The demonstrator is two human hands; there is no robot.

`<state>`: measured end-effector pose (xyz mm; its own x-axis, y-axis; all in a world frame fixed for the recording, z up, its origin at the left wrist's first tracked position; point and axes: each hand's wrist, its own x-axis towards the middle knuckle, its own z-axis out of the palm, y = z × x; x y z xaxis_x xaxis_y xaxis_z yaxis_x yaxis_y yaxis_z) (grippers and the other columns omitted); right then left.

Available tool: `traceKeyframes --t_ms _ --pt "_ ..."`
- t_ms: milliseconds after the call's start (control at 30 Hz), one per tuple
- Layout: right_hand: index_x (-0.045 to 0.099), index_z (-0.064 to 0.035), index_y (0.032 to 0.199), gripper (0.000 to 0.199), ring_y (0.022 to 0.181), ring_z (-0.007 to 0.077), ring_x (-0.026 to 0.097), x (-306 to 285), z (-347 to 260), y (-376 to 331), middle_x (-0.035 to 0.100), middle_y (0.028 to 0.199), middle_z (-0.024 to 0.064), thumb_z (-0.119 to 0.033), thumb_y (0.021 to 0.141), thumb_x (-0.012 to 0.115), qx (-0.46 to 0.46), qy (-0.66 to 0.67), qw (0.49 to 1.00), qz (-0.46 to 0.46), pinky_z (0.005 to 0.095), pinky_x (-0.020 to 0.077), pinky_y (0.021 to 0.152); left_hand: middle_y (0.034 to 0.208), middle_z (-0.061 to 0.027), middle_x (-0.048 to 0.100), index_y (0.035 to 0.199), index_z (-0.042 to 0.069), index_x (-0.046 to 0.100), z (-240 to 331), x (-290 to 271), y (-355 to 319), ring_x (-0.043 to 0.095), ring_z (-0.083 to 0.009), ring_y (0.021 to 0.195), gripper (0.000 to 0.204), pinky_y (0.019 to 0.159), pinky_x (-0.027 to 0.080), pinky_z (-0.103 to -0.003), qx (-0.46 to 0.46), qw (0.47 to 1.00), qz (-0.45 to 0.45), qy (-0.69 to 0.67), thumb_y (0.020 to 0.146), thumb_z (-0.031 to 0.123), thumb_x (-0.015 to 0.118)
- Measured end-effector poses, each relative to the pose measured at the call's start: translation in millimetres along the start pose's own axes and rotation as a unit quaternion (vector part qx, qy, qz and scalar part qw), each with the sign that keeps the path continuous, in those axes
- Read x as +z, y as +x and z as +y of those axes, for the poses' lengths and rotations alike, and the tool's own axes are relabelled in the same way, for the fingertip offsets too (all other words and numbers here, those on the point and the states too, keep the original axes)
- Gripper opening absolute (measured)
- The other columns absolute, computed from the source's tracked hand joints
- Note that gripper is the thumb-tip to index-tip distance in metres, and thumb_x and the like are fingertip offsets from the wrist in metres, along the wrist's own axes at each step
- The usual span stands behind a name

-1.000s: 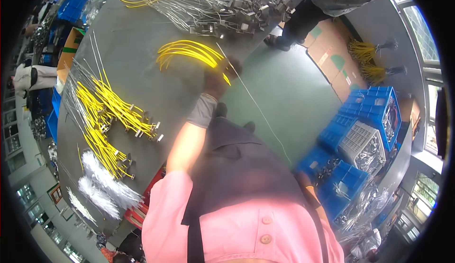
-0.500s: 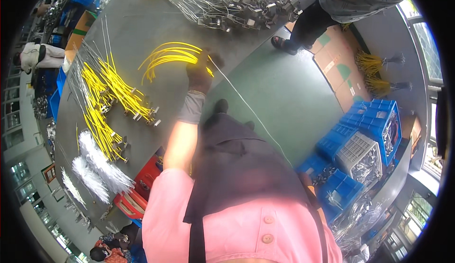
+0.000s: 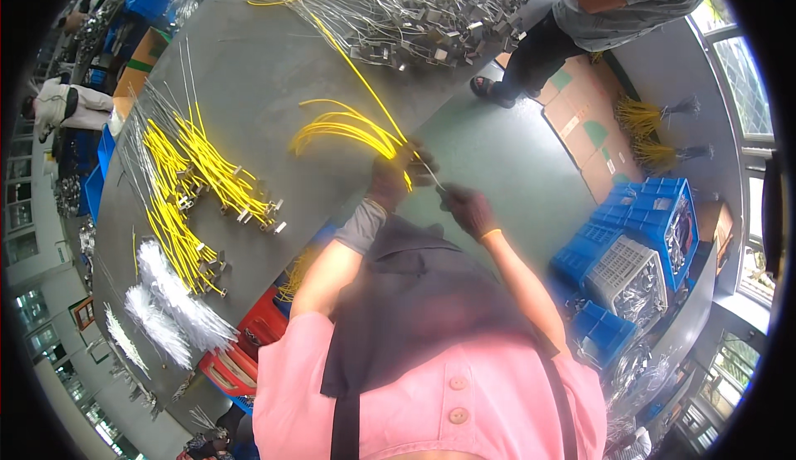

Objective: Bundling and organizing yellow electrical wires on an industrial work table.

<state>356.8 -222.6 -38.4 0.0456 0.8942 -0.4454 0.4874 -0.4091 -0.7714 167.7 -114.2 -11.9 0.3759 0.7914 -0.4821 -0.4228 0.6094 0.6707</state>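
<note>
My left hand [image 3: 394,180], in a dark glove, is closed around a bunch of yellow tubes [image 3: 344,127] that curve out over the table's edge. One long, straight yellow tube [image 3: 361,77] also runs out of this hand toward the far pile. Between my hands stretches a thin pale wire [image 3: 429,168]. My right hand [image 3: 468,210], gloved too, is closed on the wire's near end, a short way to the right of my left hand. The fingertips are small and partly hidden.
A grey table [image 3: 240,70] bears a far pile of metal-ended wires [image 3: 448,21], yellow-sleeved wires [image 3: 211,170] and white strands [image 3: 178,294]. Red crates [image 3: 264,323] stand by the table, blue crates [image 3: 634,211] at right. Another person [image 3: 580,25] stands at the far right.
My right hand has come up into view beside my left. My left hand has moved right and nearer with the yellow tubes. The long white wire no longer trails toward my right side.
</note>
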Motion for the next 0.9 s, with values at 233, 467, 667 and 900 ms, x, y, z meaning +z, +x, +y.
traceKeyframes --t_ms 233,467,667,900 --pt "0.073 0.0006 0.114 0.026 0.069 0.0089 0.059 17.7 -67.8 6.1 0.067 0.076 0.0031 -0.019 0.100 0.063 0.075 0.239 0.964 -0.086 0.0263 0.0500 0.064 0.080 -0.0092 0.066 0.121 0.002 0.062 56.2 -49.6 25.0 0.069 -0.0218 0.064 0.029 0.059 0.061 -0.035 0.145 0.977 0.107 0.116 0.103 0.026 0.058" --pt "0.072 -0.0006 0.113 0.039 0.071 0.0157 0.067 26.6 -79.5 48.8 0.072 0.080 0.0099 -0.035 0.100 0.060 0.131 0.176 0.970 -0.105 0.0323 0.0536 0.061 0.097 -0.0114 0.071 0.110 0.001 0.069 124.1 -93.1 41.5 0.075 -0.0246 0.090 0.031 0.072 0.062 -0.035 0.156 0.972 0.095 0.147 0.101 0.029 0.060" --pt "0.062 0.0041 0.122 0.069 0.080 0.0335 0.073 51.9 -137.1 195.8 0.075 0.092 0.0182 -0.056 0.105 0.032 -0.256 0.018 0.963 0.078 0.0444 0.0592 0.068 0.114 -0.0094 0.073 0.115 0.003 0.072 95.6 -111.1 79.0 0.073 -0.0187 0.093 0.024 0.085 0.058 -0.031 0.368 0.698 0.001 0.615 0.100 0.018 0.061" --pt "0.057 0.0005 0.132 0.079 0.089 0.0385 0.074 60.3 -163.0 320.1 0.074 0.101 0.0222 -0.069 0.101 0.036 -0.002 0.071 0.992 0.106 0.0463 0.0608 0.077 0.092 -0.0047 0.070 0.114 -0.005 0.068 132.1 -129.4 121.6 0.068 -0.0136 0.081 0.024 0.072 0.056 -0.028 0.299 0.852 0.031 0.428 0.098 0.012 0.064"
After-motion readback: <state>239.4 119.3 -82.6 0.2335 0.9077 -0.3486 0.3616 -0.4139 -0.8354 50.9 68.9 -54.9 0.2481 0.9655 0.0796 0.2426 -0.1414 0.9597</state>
